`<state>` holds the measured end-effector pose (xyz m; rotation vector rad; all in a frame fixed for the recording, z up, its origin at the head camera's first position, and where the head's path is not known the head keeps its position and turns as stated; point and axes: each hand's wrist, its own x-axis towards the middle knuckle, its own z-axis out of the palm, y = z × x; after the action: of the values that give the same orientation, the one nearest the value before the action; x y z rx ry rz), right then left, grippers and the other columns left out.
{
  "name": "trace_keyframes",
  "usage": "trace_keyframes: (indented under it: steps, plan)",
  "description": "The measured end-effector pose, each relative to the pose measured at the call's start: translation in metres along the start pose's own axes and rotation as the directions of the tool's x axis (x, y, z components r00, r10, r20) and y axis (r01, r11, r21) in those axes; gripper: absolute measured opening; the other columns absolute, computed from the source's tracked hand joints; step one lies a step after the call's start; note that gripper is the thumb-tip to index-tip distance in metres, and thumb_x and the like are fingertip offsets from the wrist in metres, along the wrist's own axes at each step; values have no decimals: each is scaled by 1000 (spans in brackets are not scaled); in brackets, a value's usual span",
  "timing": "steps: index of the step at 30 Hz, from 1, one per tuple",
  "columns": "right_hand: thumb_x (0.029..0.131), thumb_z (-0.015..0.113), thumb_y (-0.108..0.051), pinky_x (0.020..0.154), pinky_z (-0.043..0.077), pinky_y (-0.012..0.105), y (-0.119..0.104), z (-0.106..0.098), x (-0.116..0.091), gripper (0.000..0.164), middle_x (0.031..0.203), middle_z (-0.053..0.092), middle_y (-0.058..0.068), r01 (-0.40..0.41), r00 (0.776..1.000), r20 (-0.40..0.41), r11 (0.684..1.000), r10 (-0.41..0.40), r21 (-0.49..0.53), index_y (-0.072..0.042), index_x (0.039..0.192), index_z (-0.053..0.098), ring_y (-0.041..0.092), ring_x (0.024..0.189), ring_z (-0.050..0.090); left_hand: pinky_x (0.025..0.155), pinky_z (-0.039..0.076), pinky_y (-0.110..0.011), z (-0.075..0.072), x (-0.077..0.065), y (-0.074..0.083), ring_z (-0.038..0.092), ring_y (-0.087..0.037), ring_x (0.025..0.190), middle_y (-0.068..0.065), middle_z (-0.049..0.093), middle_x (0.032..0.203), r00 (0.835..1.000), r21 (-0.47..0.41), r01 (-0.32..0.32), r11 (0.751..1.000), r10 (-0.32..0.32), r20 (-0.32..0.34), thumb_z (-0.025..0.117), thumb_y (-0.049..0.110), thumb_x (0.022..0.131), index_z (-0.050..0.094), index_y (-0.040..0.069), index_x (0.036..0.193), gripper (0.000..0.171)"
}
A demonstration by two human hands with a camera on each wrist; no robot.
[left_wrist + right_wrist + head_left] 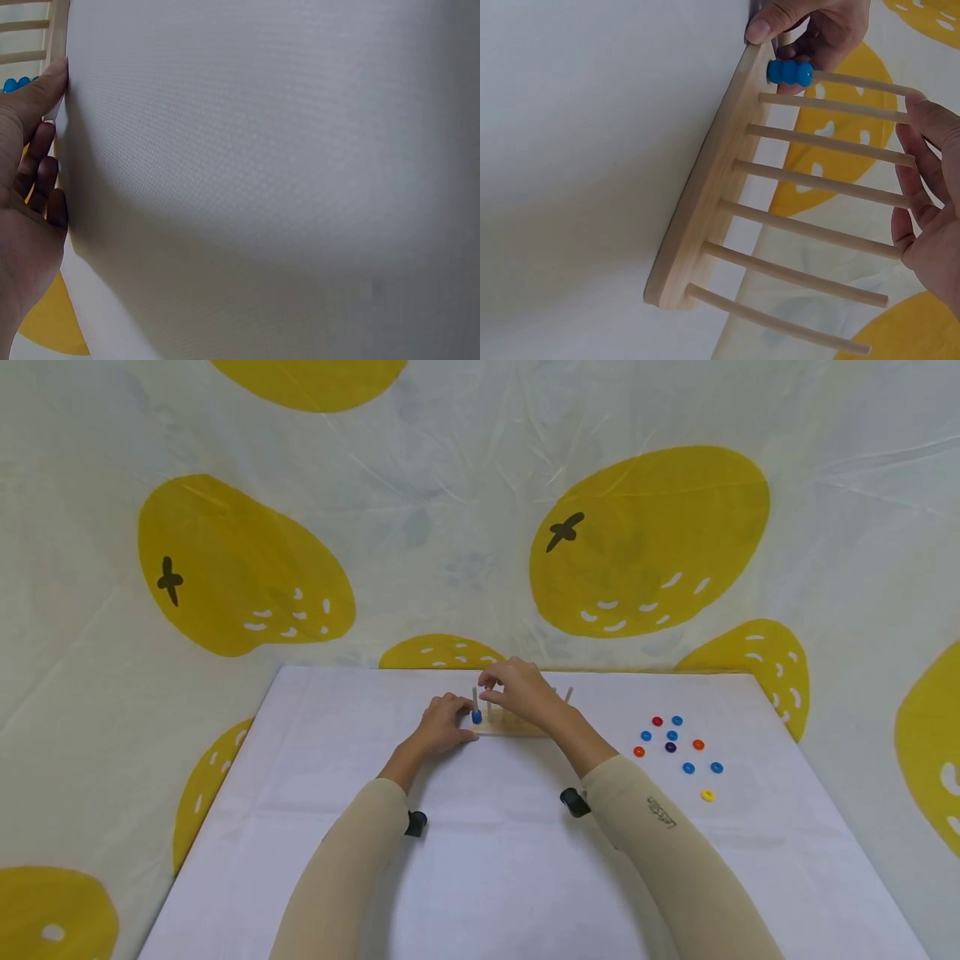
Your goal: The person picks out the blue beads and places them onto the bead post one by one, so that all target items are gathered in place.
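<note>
A wooden peg rack [504, 729] with several upright pegs stands at the far middle of the white mat [480, 860]. Stacked blue beads [476, 717] sit low on its leftmost peg [855, 79]. My left hand [446, 722] grips the rack's left end: its thumb [769, 26] presses the base edge [705, 195] and its fingers curl behind. My right hand [517, 689] hovers over the peg tips. Its fingers [919, 180] lie straight beside the pegs and hold nothing. In the left wrist view the thumb [41, 86] touches the base [57, 30].
Several loose rings [671, 747] in blue, red, orange and purple, plus one yellow ring [707, 795], lie on the mat to the right of the rack. A lemon-print sheet [645, 543] hangs behind and around the mat.
</note>
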<state>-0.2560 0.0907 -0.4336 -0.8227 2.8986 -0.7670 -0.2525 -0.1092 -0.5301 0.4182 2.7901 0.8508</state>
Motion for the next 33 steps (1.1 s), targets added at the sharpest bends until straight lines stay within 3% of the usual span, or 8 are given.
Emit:
trace_keyframes:
  steps: [9, 18, 33]
  plan:
    - [95, 76, -23, 96, 52, 44, 9, -12, -16, 30, 113, 73, 6, 29, 995, -94, 999, -25, 35, -10, 121, 72, 25, 104, 64, 111, 40, -46, -3, -2, 3, 50, -29, 122, -9, 61, 128, 1000, 13, 16, 1000, -16, -2, 86, 25, 85, 65, 11, 133, 54]
    - [94, 77, -21, 94, 56, 42, 25, -32, -52, 33, 115, 71, 8, -10, 989, -147, 998, 19, 61, -10, 125, 70, 27, 105, 63, 110, 41, -44, -1, -3, 4, 50, -28, 121, -8, 62, 127, 1000, 6, 9, 1000, -9, -6, 87, 25, 85, 65, 11, 133, 55]
    - [88, 82, -10, 83, 57, 45, 79, -57, -114, 27, 104, 72, 9, 26, 963, -270, 1000, -25, 0, -6, 113, 71, 27, 93, 66, 111, 40, -44, 1, -3, 3, 50, -28, 124, -8, 62, 129, 1000, 5, 10, 1000, -10, -17, 86, 25, 85, 66, 12, 132, 52]
